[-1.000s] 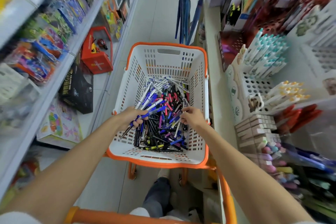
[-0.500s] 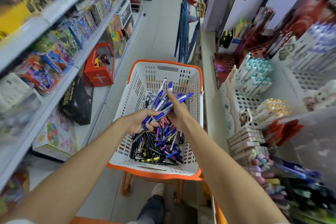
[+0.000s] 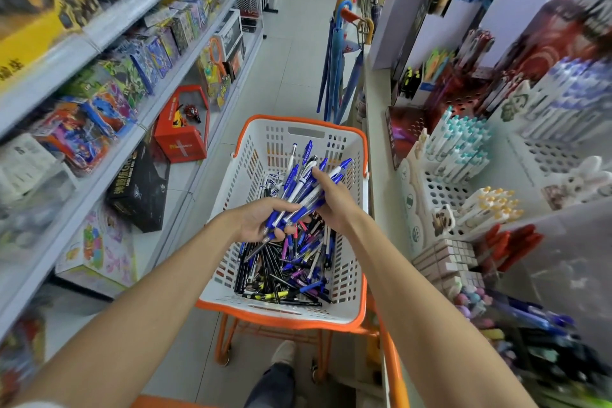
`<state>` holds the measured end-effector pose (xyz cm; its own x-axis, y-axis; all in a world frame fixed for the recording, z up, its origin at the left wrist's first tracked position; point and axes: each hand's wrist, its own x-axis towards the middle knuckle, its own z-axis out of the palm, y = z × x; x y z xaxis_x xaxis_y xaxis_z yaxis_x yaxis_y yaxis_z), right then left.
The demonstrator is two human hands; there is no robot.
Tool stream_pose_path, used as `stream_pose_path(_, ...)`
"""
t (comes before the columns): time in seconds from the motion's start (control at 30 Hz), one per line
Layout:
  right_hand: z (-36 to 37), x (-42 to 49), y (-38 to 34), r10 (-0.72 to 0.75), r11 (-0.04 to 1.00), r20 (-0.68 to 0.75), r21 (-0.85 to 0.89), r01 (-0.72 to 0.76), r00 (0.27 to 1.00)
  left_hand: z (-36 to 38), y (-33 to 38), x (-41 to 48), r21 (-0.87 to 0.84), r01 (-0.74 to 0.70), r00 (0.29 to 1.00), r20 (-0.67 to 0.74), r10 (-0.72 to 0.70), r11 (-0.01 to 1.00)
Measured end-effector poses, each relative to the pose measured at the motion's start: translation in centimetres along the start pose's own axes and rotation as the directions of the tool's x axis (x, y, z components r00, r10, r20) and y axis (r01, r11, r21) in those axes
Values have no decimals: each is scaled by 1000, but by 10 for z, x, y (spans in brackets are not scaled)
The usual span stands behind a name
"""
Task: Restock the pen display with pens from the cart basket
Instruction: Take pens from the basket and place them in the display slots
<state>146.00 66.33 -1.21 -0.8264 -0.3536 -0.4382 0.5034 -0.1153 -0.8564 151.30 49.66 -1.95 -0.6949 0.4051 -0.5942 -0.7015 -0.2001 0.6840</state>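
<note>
- Two hands, one basket (image 3: pixel 265 156), one bunch: the left hand (image 3: pixel 256 222) and right hand (image 3: pixel 336 200) share a bundle of pens (image 3: pixel 303 184) held just above the basket, over its middle.
- Left grip is closed tight, fingers curled round the lower ends of the bundle. Right grip has its thumb laid over the upper part, and the fingers go under where I can't see them.
- Can't count the bundle, too many overlapping. All blue-and-white plastic barrels, tips fanning toward the basket's far wall.
- The loose pens (image 3: pixel 284 270) heaped on the basket floor are a tangle, mostly black and blue with a few pink and yellow. No way to number them.
- The basket is white slotted plastic with an orange rim, sitting on an orange tube cart frame (image 3: pixel 392 364) that's cut off at the bottom edge.
- Right of the basket is the pen display (image 3: pixel 440 192), white perforated holders. One batch is teal-capped (image 3: pixel 458 146), one yellow-capped (image 3: pixel 491 205). The far right is blurred.
- Left of the basket, toy shelves are smeared with blur. One red box (image 3: pixel 180 139) is readable.
</note>
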Motion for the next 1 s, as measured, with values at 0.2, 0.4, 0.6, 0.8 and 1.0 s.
stream_pose_path(0.2,-3,-2,-12,23,1000,114,-8,-22,993,16,17,-8,101,43,997,54,-48,994)
stream_pose_path(0.4,0,0,-20,56,992,116,-116,-42,992,21,24,-9,181,92,993,54,-104,979)
stream_pose_path(0.6,4,4,-14,63,989,126,-142,-45,990,13,25,-5,270,127,992,-26,-125,954)
stream_pose_path(0.8,3,11,-8,35,999,48,30,-37,998,6,23,6,264,85,994,-93,-63,961)
stream_pose_path(1.0,-14,15,-15,-26,999,114,-30,29,993,-5,18,8,218,28,999,-49,-17,975)
